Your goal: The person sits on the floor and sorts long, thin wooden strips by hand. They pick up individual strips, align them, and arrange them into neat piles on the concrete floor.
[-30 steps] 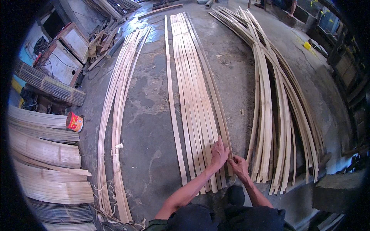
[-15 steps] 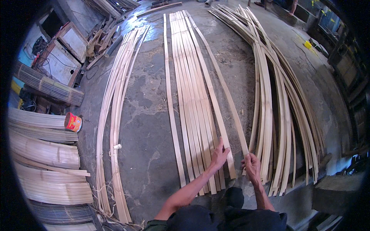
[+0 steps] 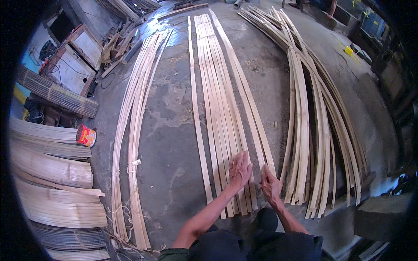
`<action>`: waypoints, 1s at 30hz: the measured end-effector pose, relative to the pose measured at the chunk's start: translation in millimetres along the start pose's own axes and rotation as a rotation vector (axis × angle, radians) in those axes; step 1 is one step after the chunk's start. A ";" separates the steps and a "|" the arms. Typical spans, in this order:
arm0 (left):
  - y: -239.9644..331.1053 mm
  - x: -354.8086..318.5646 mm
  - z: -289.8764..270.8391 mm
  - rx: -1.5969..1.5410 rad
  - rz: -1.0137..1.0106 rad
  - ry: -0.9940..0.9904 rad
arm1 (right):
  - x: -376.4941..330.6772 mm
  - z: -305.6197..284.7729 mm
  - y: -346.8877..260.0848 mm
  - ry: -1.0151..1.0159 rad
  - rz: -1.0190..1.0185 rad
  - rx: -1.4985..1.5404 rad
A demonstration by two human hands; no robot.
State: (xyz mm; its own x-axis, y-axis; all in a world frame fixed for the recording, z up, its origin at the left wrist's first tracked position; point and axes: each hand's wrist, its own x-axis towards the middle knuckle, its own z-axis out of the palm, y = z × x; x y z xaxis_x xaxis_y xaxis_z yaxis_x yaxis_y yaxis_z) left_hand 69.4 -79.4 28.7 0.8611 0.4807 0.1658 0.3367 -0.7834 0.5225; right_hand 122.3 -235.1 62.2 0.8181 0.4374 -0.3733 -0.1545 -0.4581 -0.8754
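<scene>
Long, pale bamboo slats [image 3: 216, 108] lie side by side in a flat row on the floor in front of me. My left hand [image 3: 240, 169] rests on the near part of this row, its fingers stretched out. Just right of it, my right hand [image 3: 271, 185] is closed on the near ends of two bamboo slats [image 3: 249, 98], which run close together away from me. A narrow gap parts these two from the row. One single slat [image 3: 197, 108] lies apart along the row's left side.
On the right a large, crossing pile of slats [image 3: 300, 108] spreads out. Tied slat bundles [image 3: 124, 117] lie to the left, with loose string near their ends. Stacked slats [image 3: 56, 213] and a red tin [image 3: 85, 135] line the left edge. Concrete floor [image 3: 170, 130] shows between them.
My right hand has moved left with the outer slat, bringing it against its neighbour. My left hand has shifted left off that neighbouring slat and onto the row.
</scene>
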 end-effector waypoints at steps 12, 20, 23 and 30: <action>-17.3 -44.9 17.2 0.211 0.125 -0.101 | 5.8 17.5 55.1 -0.047 -0.266 -0.218; -14.0 -43.9 8.5 0.152 0.127 -0.110 | 3.1 -0.6 29.5 -0.149 -0.259 -0.654; -9.6 -42.9 5.1 0.156 0.142 -0.127 | 4.1 -2.4 27.7 -0.161 -0.255 -0.772; -7.5 -42.3 9.2 0.225 0.171 -0.117 | 14.1 -16.6 36.3 0.202 -0.576 -0.780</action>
State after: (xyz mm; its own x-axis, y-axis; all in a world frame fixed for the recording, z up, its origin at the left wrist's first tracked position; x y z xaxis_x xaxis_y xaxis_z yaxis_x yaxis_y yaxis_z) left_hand 34.0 -97.4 10.0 0.9464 0.2955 0.1308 0.2475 -0.9230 0.2946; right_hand 137.4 -258.3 30.3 0.7441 0.6465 0.1685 0.6451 -0.6299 -0.4325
